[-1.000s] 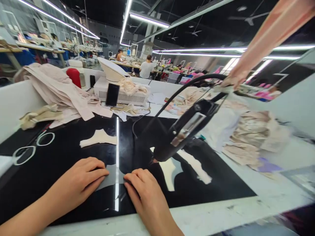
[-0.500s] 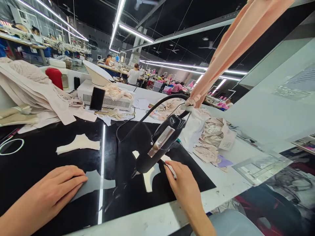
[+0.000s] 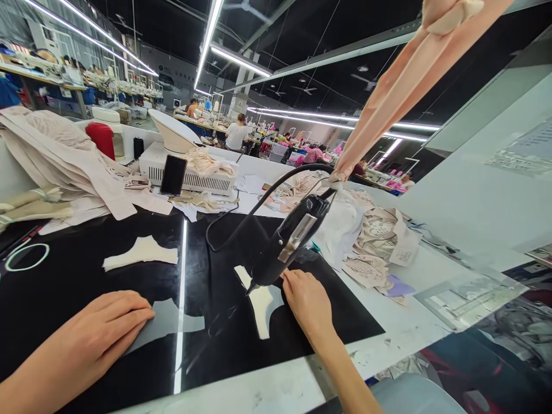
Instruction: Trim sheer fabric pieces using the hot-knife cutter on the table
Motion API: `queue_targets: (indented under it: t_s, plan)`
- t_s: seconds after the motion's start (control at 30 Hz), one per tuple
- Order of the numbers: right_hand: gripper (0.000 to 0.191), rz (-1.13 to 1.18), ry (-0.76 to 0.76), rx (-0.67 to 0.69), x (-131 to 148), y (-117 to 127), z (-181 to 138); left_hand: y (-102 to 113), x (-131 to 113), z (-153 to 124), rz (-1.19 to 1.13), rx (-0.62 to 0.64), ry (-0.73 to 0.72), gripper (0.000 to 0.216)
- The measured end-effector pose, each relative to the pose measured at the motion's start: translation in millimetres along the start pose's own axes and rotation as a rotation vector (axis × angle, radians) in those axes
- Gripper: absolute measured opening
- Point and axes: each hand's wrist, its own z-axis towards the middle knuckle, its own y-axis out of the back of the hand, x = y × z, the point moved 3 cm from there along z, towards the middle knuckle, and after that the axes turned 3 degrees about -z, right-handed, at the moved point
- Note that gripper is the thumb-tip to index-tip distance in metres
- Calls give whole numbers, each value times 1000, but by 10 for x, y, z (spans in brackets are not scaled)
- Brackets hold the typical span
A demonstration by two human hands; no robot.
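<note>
My left hand (image 3: pixel 101 328) lies with fingers outstretched over the left end of a thin grey curved piece (image 3: pixel 166 322) on a black work surface (image 3: pixel 224 356). My right hand (image 3: pixel 309 302) is closed beside the cream fabric piece (image 3: pixel 261 307), its fingertips partly behind a black corded tool (image 3: pixel 284 244); what they pinch is hidden. The tool hangs tilted from a knotted peach fabric strip (image 3: pixel 383 100), its pointed tip over the cream piece. A grey layer (image 3: pixel 276 300) shows along that piece's right side. Another cream piece (image 3: pixel 142 253) lies above my left hand.
Pale fabric pieces (image 3: pixel 81 164) are heaped at the back left, near a phone (image 3: pixel 173 175) leaning on a white vented box (image 3: pixel 194 181). Lace pieces (image 3: pixel 375 236) lie at the right. Scissors (image 3: pixel 21 253) sit at the left edge. People work at distant machines.
My right hand has moved slightly up and left, nearer the tool. The tool's lower end has shifted right, uncovering more of the cream piece. My left hand stays on the grey piece.
</note>
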Motion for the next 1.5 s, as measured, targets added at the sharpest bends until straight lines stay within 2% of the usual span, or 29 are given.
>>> queue_targets:
  t_s: [0.2,0.6,1.1,1.3,1.5]
  plan:
    - [26,25,-22,35,-23,-16,2,21,-28,22,1,-4,-4,26]
    - [27,219,-81,46,-138,-104,7,16,-18,17,-3,-1,-11,27]
    - [28,509,-176,2,-149,-86,23,52,-48,68,-47,-25,11,27]
    - [28,773,-332,-71,-278,-67,0,44,-38,60,-48,-13,20,27]
    - [30,1164,-606,-281,-548,-56,-80,29,-17,22,-36,8,12,27]
